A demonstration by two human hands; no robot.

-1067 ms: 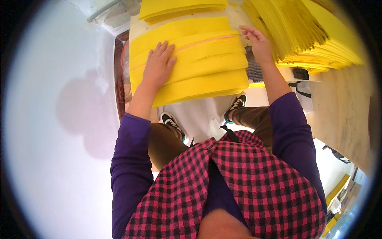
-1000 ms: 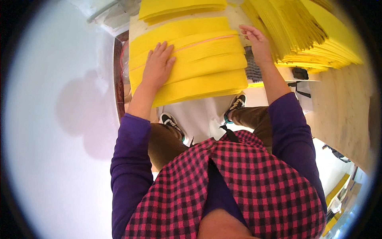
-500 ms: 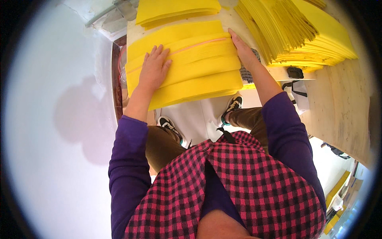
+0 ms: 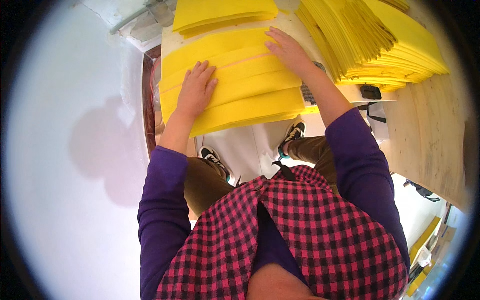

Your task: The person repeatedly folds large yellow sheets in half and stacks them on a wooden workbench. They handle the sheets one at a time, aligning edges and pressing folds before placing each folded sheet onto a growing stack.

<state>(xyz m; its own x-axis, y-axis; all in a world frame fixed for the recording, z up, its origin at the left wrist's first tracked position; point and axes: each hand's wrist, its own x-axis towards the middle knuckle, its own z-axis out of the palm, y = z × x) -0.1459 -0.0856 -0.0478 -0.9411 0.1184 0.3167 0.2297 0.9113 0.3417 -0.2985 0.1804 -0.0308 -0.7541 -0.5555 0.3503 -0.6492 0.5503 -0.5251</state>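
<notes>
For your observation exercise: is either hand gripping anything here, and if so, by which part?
Nothing is gripped. The left hand lies flat, fingers spread, on top of the fanned yellow sheets; the right hand rests its fingers on their upper right part.

Left hand lies flat, fingers spread, on the overlapping yellow sheets on the pale work surface. Right hand presses palm-down on the same stack, nearer its far right edge. Fanned pile of yellow sheets just right of it. Another yellow stack sits beyond. Wooden board at right.
</notes>
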